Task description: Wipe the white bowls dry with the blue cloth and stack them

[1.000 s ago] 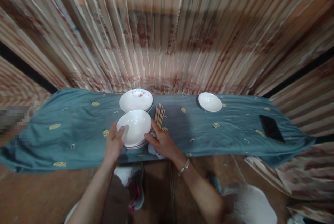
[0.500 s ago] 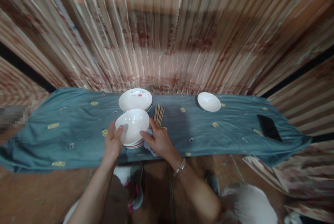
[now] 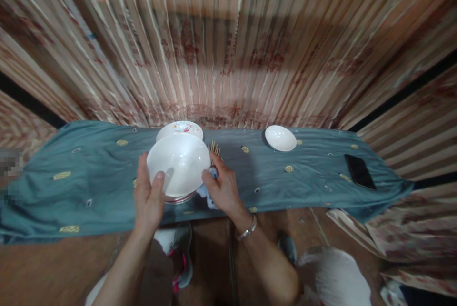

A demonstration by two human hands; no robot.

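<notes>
Between my two hands a white bowl (image 3: 180,161) is held up, tilted so its inside faces me. My left hand (image 3: 149,196) grips its left rim, thumb over the edge. The right rim is pinched by my right hand (image 3: 221,184), which also has a light blue cloth (image 3: 206,196) at or under its fingers. Below the bowl, partly hidden, sits a stack of red-rimmed bowls (image 3: 180,198). Behind it lies a plate with a floral print (image 3: 180,128), its front covered by the bowl. Several chopsticks (image 3: 214,146) lie just beyond my right fingers.
A green tablecloth (image 3: 271,172) with pineapple prints covers the long narrow table. Another white bowl (image 3: 280,138) stands at the back right, and a black phone (image 3: 360,171) lies near the right end. A pleated curtain (image 3: 214,49) hangs behind the table.
Both hands have lifted the white bowl up off the stack and closer to me, so it now covers more of the floral plate and the chopsticks. The view has shifted slightly.
</notes>
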